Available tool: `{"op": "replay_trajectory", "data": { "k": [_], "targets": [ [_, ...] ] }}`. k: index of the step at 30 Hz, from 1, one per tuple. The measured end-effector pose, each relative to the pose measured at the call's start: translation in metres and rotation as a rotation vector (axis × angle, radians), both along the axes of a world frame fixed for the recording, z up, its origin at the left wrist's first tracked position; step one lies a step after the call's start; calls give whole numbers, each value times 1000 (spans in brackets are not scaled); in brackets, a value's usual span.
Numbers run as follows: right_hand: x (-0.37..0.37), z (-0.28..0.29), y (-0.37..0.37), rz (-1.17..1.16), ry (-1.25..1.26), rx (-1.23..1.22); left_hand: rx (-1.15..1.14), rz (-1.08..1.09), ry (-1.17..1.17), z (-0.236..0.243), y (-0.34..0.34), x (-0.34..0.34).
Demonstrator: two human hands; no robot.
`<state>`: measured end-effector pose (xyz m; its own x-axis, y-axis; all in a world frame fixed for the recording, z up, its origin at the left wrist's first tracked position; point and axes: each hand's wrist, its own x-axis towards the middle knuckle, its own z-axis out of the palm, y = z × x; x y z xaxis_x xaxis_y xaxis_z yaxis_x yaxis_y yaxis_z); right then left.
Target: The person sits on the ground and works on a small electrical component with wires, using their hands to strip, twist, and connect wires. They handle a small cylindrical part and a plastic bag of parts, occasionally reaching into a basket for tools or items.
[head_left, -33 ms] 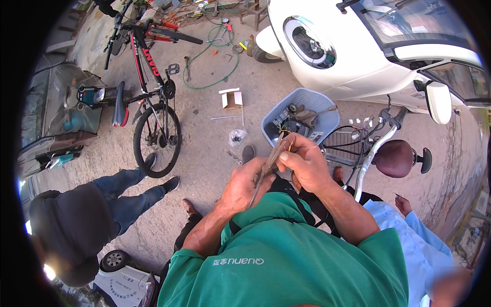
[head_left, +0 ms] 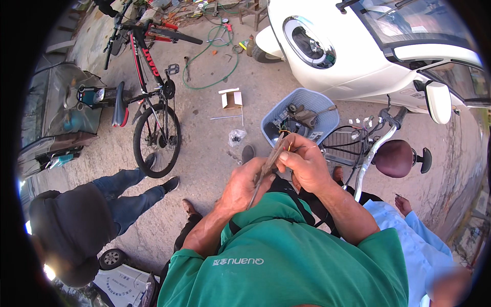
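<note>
Near the centre, my left hand (head_left: 240,187) is closed round a grey cable (head_left: 251,199) and a long, dull brownish piece (head_left: 272,158) that I cannot make out clearly. My right hand (head_left: 302,166) is closed on the upper part of that bundle, thumb pressed to it, beside thin red and yellow wires (head_left: 289,147). Just beyond my fingers a blue plastic basket (head_left: 327,115) holds dark parts and tools, with a bicycle frame and white-wrapped handlebar (head_left: 365,169) to the right.
A red-black bicycle (head_left: 153,66) stands left; a white vehicle (head_left: 327,77) fills the upper right. A green hose (head_left: 204,84), small box (head_left: 230,100) and plastic bag (head_left: 237,137) lie ahead. A person in dark clothes (head_left: 71,230) is left, another in light blue (head_left: 388,227) right.
</note>
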<state>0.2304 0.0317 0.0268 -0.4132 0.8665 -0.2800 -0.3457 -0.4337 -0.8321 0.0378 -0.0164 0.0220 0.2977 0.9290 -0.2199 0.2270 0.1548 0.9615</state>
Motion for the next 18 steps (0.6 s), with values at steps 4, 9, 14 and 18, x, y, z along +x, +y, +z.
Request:
{"op": "replay_trajectory", "data": {
  "k": [4,9,14,18],
  "targets": [
    [4,2,1,23,4,-50,97,-37,74,-2,2,-1],
    [1,-1,-1,14,17,-47,143,-39,105,-5,1,-1],
    [1,0,-2,20,7,-56,153,-20,110,-5,0,2],
    [2,1,1,85,-4,-96,152,34,48,-4,-1,4]
  ]
}}
